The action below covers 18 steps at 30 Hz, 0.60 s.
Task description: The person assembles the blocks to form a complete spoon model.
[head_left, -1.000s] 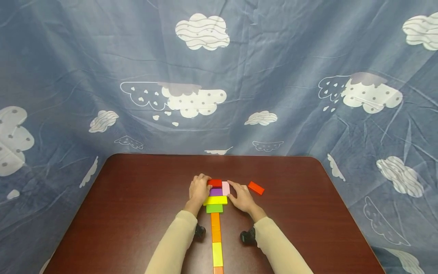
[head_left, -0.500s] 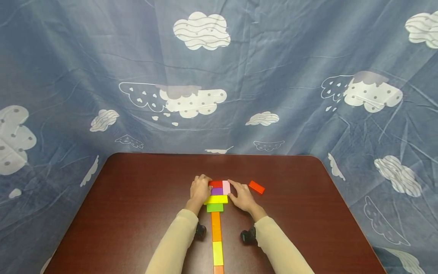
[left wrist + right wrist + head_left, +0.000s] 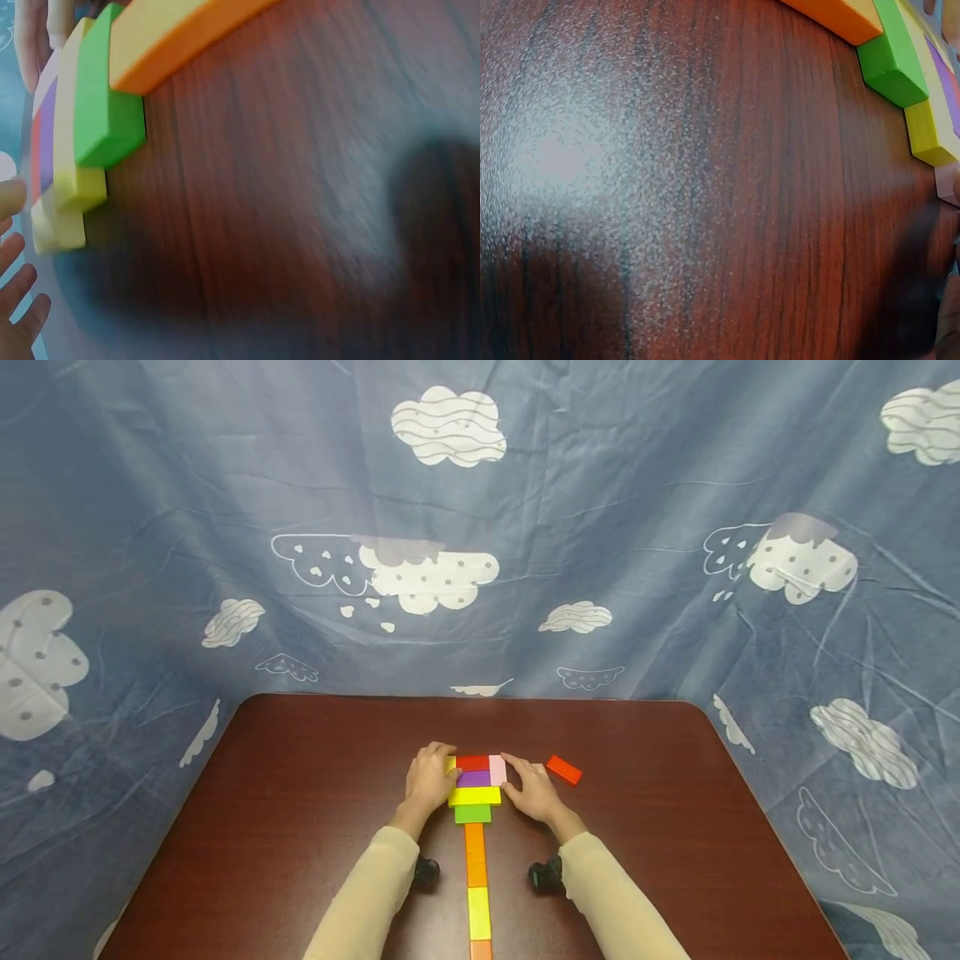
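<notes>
In the head view my left hand (image 3: pixel 430 778) lies at the left end of a toy block pattern, beside a pale yellow block (image 3: pixel 451 764). Its fingers spread apart in the left wrist view, off that yellow block (image 3: pixel 58 229). My right hand (image 3: pixel 534 790) holds a pink block (image 3: pixel 497 770) at the right end, index finger at its back corner and thumb at its front corner. Between the end blocks lie a red block (image 3: pixel 472 762) and a purple block (image 3: pixel 473 779). A bright yellow block (image 3: pixel 475 796) and a green block (image 3: pixel 472 814) follow nearer me.
A column of orange (image 3: pixel 476 856), yellow (image 3: pixel 479 913) and another orange block runs toward the front. One loose red-orange block (image 3: pixel 564 770) lies right of my right hand. The brown table (image 3: pixel 645 827) meets a blue cloud-print curtain (image 3: pixel 525 510) behind.
My left hand has drawn a little left, and the pale yellow block it covered now shows. My right hand stays at the pink block.
</notes>
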### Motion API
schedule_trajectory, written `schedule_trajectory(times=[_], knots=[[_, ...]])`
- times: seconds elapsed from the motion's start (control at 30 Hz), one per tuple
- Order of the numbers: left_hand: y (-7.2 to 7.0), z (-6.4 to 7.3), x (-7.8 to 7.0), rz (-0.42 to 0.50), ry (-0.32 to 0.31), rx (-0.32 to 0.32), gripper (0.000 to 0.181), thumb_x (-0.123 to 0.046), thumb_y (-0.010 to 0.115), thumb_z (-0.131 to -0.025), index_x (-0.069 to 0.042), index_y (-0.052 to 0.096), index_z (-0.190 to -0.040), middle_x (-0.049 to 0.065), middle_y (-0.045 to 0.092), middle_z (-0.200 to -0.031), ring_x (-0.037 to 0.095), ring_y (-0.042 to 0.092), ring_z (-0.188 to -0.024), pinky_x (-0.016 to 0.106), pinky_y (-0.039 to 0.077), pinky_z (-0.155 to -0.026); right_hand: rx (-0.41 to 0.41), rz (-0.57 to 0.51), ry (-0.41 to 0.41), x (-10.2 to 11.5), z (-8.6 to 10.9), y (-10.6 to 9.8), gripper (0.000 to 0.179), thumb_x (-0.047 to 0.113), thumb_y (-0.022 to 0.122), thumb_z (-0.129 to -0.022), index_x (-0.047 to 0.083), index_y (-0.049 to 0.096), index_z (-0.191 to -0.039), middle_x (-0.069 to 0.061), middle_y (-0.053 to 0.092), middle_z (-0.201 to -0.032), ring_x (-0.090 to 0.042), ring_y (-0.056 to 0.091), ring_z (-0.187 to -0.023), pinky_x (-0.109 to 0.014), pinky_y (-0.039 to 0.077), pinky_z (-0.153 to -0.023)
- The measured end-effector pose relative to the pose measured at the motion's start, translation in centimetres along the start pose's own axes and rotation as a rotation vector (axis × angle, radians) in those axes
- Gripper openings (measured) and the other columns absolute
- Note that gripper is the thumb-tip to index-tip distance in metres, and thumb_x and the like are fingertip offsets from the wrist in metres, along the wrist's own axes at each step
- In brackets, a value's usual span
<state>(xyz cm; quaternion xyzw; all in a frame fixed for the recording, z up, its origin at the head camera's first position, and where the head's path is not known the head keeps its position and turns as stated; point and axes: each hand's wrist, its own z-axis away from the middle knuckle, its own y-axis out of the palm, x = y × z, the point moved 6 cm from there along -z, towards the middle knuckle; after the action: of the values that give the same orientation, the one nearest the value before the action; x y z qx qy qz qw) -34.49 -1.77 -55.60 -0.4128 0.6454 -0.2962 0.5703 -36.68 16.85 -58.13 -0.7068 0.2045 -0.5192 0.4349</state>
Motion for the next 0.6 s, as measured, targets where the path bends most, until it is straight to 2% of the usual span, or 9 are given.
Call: schedule_trajectory(times=[0.1,0.2,0.4,0.6], knots=[[-0.4,0.6,1.0,0.031,0.004,0.001,0.041,-0.024,0.068,-0.080,-0.012,0.060,-0.119,0.006,0.057,-0.121,0.027,0.051,-0.110,0.042,0.043,-0.093,-0.007,-0.004,-0.003,0.0,0.0,0.1,0.056,0.017,0.064,-0.085,0.013,0.043,-0.137,-0.011,0.049,-0.134,-0.032,0.044,-0.112,-0.048,0.037,-0.096],[-0.5,1.3,1.8,0.063,0.018,0.032,0.046,-0.025,0.068,-0.081,-0.012,0.058,-0.123,0.005,0.055,-0.125,0.027,0.051,-0.113,0.044,0.042,-0.095,-0.014,-0.008,-0.006,0.0,0.0,0.1,0.056,0.017,0.064,-0.085,0.013,0.044,-0.137,-0.011,0.050,-0.134,-0.032,0.044,-0.111,-0.048,0.038,-0.096],[-0.3,2.4,2.9,0.114,0.105,0.073,0.057,-0.027,0.068,-0.081,-0.010,0.050,-0.132,0.005,0.048,-0.136,0.030,0.047,-0.120,0.047,0.037,-0.099,-0.014,-0.008,-0.011,0.1,-0.2,0.2,0.056,0.017,0.064,-0.085,0.013,0.044,-0.137,-0.011,0.049,-0.135,-0.032,0.045,-0.112,-0.048,0.037,-0.096],[-0.5,4.2,3.6,0.103,0.169,0.102,0.052,-0.023,0.067,-0.083,-0.012,0.051,-0.132,0.003,0.045,-0.140,0.029,0.044,-0.123,0.050,0.036,-0.098,-0.028,-0.026,0.013,1.0,1.4,0.9,0.056,0.018,0.064,-0.085,0.013,0.044,-0.137,-0.010,0.049,-0.136,-0.031,0.045,-0.112,-0.048,0.037,-0.097]])
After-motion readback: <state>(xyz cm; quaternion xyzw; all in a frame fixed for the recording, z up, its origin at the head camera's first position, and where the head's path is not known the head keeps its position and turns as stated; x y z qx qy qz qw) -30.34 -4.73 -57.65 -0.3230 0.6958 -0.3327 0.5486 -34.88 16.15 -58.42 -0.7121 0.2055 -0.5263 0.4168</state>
